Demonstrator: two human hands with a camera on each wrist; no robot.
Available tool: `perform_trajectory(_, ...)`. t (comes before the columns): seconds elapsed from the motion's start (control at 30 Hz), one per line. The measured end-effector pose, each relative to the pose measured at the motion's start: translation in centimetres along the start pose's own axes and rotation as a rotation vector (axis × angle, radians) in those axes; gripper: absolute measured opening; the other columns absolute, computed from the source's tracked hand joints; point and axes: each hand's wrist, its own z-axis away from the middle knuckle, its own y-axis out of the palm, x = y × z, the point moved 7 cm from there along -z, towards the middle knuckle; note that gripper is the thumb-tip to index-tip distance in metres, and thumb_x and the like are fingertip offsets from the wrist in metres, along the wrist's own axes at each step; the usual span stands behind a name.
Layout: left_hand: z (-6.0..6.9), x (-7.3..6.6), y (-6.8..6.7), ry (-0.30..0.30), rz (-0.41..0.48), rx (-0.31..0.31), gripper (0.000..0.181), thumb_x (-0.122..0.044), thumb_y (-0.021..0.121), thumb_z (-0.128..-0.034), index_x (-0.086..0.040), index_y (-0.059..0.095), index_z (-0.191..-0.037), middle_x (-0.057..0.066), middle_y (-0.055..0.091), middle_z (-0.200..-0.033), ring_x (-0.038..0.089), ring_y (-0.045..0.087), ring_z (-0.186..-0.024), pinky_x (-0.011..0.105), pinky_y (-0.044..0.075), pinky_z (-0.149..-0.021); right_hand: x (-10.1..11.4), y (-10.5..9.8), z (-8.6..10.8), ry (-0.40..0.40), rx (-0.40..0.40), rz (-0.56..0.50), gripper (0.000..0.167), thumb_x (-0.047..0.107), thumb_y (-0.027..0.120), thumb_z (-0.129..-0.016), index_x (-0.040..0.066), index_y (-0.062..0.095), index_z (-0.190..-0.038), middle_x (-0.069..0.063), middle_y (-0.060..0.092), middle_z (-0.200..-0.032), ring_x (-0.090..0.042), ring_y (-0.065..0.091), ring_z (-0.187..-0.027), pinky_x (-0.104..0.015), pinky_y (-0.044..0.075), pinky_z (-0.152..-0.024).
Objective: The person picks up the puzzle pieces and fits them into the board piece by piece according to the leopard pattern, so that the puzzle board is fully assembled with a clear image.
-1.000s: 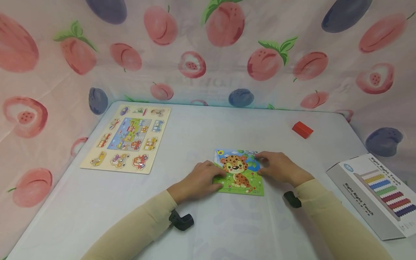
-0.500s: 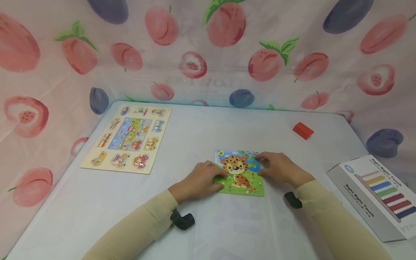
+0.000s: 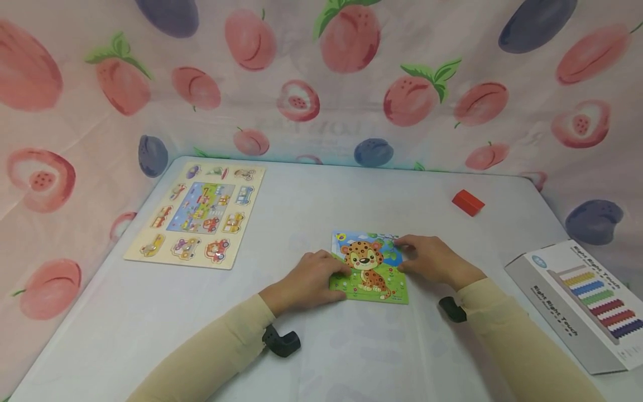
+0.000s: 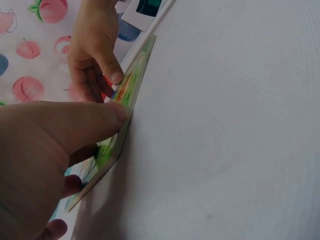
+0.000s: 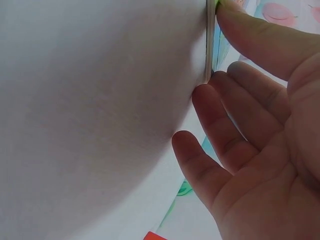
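A square leopard jigsaw puzzle [image 3: 369,271] lies flat on the table, its picture assembled. At its left side my left hand [image 3: 310,279] rests thumb and fingertips on the puzzle's edge and face. The left wrist view shows the thumb [image 4: 107,120] lying straight over the puzzle's near edge. My right hand [image 3: 433,259] touches the puzzle's upper right side with thumb and fingertips. In the right wrist view, the fingers [image 5: 220,130] are extended, some against the table beside the board's edge. Part of the puzzle's left and right margins is hidden under the fingers.
A wooden vehicle puzzle board [image 3: 244,215] lies at the left back of the white table [image 3: 301,195]. A small red block [image 3: 468,202] sits at the right back. A white and grey box [image 3: 577,304] printed with coloured strips stands at the right. Fruit-patterned cloth [image 3: 346,100] hangs behind.
Both hands stay at the puzzle's sides. The left thumb has shifted very slightly along the lower left edge; the puzzle has not visibly moved.
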Motion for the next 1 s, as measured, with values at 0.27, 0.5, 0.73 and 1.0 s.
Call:
perform_trajectory(0.27,0.0,-0.1,0.1,0.004,-0.002,-0.027,0.04,-0.034,0.078,-0.0868,-0.017,0.07,-0.122,-0.007,0.067,-0.118,0.016,0.051,-0.114,0.038,0.037,-0.097,0.0,-0.2,-0.1,-0.006,-0.003,-0.004,0.055,0.019,0.075,-0.09,0.005,0.056,-0.14,-0.022,0.053,-0.14,-0.041,0.048,-0.126,-0.061,0.037,-0.105)
perform_trajectory(0.5,-0.2,0.0,0.0,-0.001,-0.023,-0.045,0.039,-0.036,0.077,-0.0866,-0.017,0.07,-0.12,-0.008,0.067,-0.116,0.016,0.052,-0.113,0.039,0.037,-0.098,-0.2,-0.4,-0.4,-0.008,-0.012,-0.007,0.055,0.019,0.075,-0.09,0.005,0.057,-0.14,-0.021,0.057,-0.134,-0.039,0.052,-0.121,-0.058,0.041,-0.102)
perform_trajectory(0.73,-0.4,0.1,-0.3,-0.03,-0.032,-0.039,0.04,-0.037,0.077,-0.0865,-0.017,0.07,-0.121,-0.006,0.068,-0.115,0.017,0.052,-0.113,0.04,0.037,-0.1,-0.4,-0.5,-0.8,-0.02,-0.014,0.0,0.055,0.019,0.074,-0.09,0.006,0.056,-0.14,-0.019,0.06,-0.128,-0.036,0.054,-0.115,-0.056,0.045,-0.099)
perform_trajectory(1.0,-0.6,0.3,-0.3,-0.05,-0.023,-0.04,0.041,-0.037,0.077,-0.0865,-0.017,0.07,-0.121,-0.006,0.067,-0.116,0.018,0.052,-0.114,0.039,0.037,-0.099,-0.6,-0.5,-1.2,-0.001,-0.001,-0.006,0.056,0.02,0.073,-0.091,0.007,0.055,-0.142,-0.018,0.061,-0.124,-0.036,0.054,-0.113,-0.056,0.046,-0.097)
